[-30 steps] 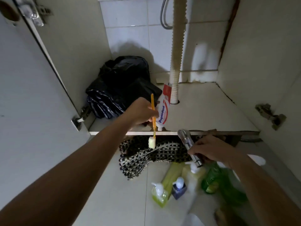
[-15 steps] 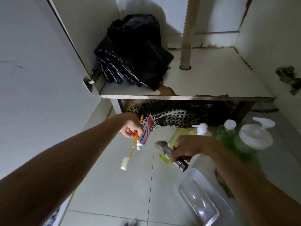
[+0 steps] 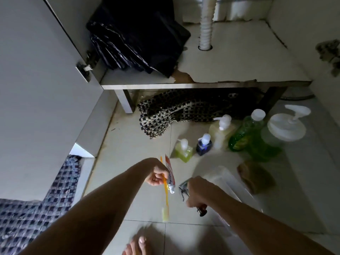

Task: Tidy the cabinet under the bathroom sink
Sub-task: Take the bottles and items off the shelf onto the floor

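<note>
- Left hand [image 3: 156, 174] is low over the tiled floor [image 3: 128, 144], its grip curled round 2 things at once: an orange toothbrush [image 3: 166, 192] and a red-and-white toothpaste tube [image 3: 170, 175].
- The toothbrush hangs head down below the fist, its pale bristle end blurred; the tube sits just beside it, cap pointing down.
- Right hand [image 3: 197, 194] is just to the right, its grip wrapped round a chrome spray nozzle [image 3: 184, 188], with the metal head poking out above the fist and a dark end below.
- The 2 hands are near each other but not touching.
- Cabinet floor [image 3: 239, 67] up top carries a crumpled black plastic bag [image 3: 136, 39] at its left and a white corrugated drain hose [image 3: 206, 28] going down through a hole.
- A black-and-white woven mat [image 3: 174, 111] lies bunched under the cabinet's front edge.
- On the tiles to the right: a yellow-green pump bottle [image 3: 184, 150], a small blue pump bottle [image 3: 203, 147], a pale yellow pump bottle [image 3: 220, 131], a green bottle [image 3: 246, 133] and a white pump dispenser [image 3: 287, 126].
- A clear plastic container [image 3: 226, 179] lies beside the right forearm, blurred.
</note>
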{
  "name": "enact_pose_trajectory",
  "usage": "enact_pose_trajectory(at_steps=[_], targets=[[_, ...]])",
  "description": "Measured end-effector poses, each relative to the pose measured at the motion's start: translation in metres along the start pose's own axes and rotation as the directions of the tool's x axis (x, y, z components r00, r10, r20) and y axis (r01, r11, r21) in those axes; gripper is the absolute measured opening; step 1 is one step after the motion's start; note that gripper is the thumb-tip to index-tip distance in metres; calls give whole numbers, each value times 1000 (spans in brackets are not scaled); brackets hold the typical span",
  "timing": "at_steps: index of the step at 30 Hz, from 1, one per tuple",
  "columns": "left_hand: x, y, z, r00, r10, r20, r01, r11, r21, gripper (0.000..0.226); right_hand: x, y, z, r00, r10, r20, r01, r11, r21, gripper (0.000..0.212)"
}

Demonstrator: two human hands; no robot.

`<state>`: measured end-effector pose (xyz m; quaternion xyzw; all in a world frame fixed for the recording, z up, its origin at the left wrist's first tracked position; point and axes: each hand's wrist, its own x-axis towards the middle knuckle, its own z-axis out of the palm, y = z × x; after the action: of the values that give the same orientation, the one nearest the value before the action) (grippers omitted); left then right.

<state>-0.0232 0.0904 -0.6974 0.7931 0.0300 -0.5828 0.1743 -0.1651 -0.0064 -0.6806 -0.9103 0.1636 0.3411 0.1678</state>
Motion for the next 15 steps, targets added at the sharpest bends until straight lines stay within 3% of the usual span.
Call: enact_pose_trajectory(at_steps=[5,15], targets=[[11,6,33,998,29,58,-21,990,-139,14,7,31,0,992,106,-71,-110,993,-43,42],[20,22,78,991,105,84,-69,934,-350,12,11,89,2,949,246,-198,-245,969,30,38]])
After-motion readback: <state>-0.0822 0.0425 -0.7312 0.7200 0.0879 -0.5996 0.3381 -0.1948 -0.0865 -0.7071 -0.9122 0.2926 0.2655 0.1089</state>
